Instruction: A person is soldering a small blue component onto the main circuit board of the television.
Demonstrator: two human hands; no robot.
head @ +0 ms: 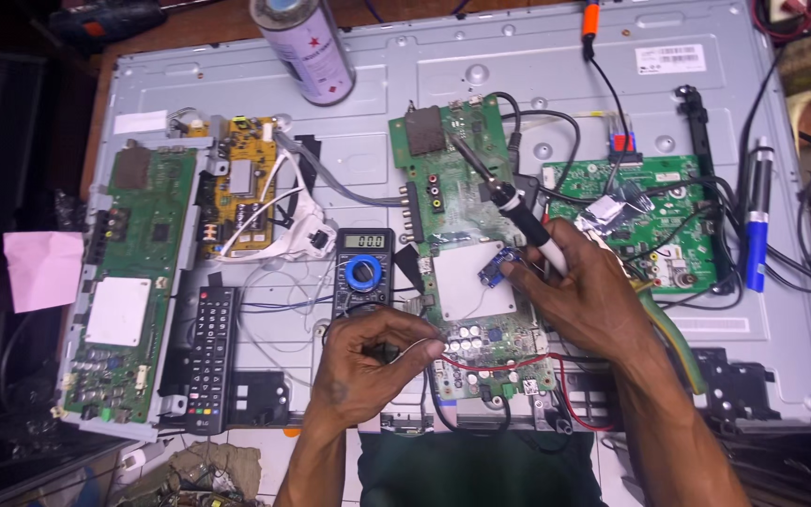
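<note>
My right hand [586, 291] grips a soldering iron [507, 200] with a black and white handle, its tip resting up on the central green circuit board [452, 169]. The same hand's fingers pinch a small blue module [495, 269] against that board. My left hand [368, 361] is closed, pinching a thin wire [421, 345] at the board's lower left edge, just below the black multimeter [363, 269]. Red wires loop across the board's lower part.
All lies on the grey metal back of a flat screen [518, 66]. A spray can [306, 47] stands at the top. On the left sit a long green board [129, 282], a yellow board [243, 188] and a remote control [208, 357]. Another green board [650, 207] and a blue pen-like tool [755, 225] lie right.
</note>
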